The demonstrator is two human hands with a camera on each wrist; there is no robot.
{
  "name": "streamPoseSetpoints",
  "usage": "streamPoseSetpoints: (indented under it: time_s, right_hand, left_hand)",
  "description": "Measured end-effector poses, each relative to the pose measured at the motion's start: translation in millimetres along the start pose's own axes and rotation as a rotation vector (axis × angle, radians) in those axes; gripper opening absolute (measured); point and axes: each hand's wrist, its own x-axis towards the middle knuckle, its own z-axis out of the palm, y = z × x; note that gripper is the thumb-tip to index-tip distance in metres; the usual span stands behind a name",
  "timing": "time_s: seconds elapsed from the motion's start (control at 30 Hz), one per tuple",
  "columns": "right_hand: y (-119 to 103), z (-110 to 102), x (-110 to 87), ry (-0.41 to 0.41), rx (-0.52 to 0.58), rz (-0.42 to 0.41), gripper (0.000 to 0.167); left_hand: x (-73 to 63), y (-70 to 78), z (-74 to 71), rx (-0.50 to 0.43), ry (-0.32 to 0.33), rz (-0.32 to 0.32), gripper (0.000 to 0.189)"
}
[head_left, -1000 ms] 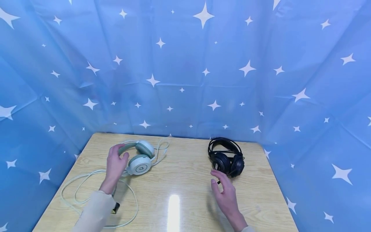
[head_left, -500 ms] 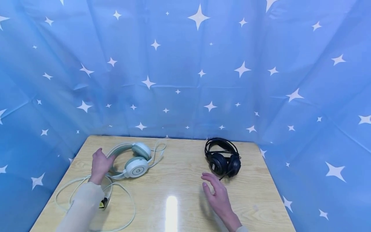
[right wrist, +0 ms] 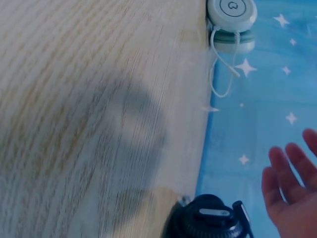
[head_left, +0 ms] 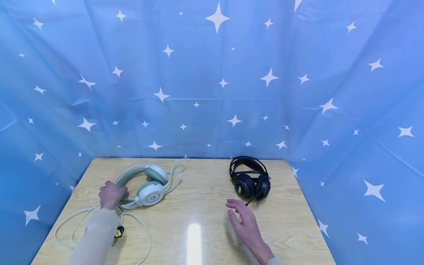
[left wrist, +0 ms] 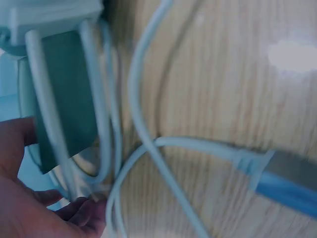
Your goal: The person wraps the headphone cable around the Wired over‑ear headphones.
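Left hand (head_left: pixel 110 195) lower, around green headband (head_left: pixel 128 175)

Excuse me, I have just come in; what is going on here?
A person is at a table with two pairs of headphones. Their left hand holds the white headphones by the headband, at the far left of the table. The pale cable lies in loose loops around the left sleeve. The right hand is near the black headphones but does not touch them; they lie at the far right.
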Motion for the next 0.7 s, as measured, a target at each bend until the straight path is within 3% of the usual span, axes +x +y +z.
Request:
streamPoseSetpoints:
  time_s: [0.3,0.53,0.7]
  right_hand:
    - [2.7,4.7,-1.2,-0.028,0.065,0.020,0.024]
    - [3.7,7.3,-1.9,-0.003,0.086,0.043,0.026]
    - [3.2,7.8,-1.4,-0.006,0.097,0.051,0.023]
  left_hand:
    - [-5.7,-4.5,10.4,0.026,0.076,-0.003,0.055]
    - [-7.2,2.0,10.1,-0.074,0.102,-0.048,0.057]
    - [-7.8,11.6,9.2,-0.183,0.153,-0.015,0.055]
